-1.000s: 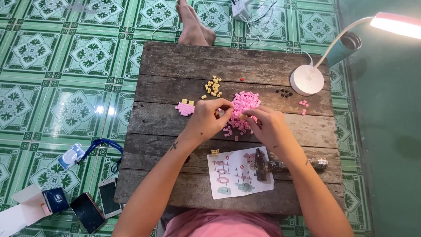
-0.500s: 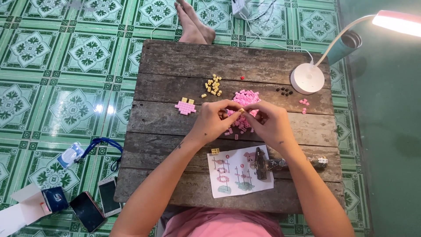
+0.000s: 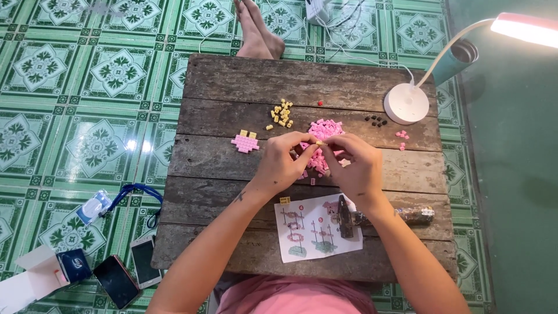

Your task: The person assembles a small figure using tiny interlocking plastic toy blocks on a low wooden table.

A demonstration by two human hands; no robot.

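Note:
My left hand (image 3: 283, 161) and my right hand (image 3: 356, 164) meet over a heap of small pink bricks (image 3: 323, 129) in the middle of a weathered wooden table (image 3: 221, 163). Between the fingertips of both hands sits a tiny yellow brick piece (image 3: 318, 142), pinched together with a pink piece. A small pink-and-yellow built part (image 3: 244, 141) lies to the left of my hands. A cluster of yellow bricks (image 3: 281, 113) lies behind them. A printed instruction sheet (image 3: 308, 229) rests near the front edge, under my right forearm.
A white desk lamp (image 3: 406, 103) stands at the back right, with dark bricks (image 3: 376, 120) and a few pink ones (image 3: 401, 136) beside it. A hammer-like tool (image 3: 346, 216) lies on the sheet. Another person's bare feet (image 3: 256, 29) rest beyond the table. Two phones (image 3: 128, 273) lie on the tiled floor.
Both hands stay over the pink heap with only small finger movements, drawn closer together around the tiny piece. Nothing else on the table has moved.

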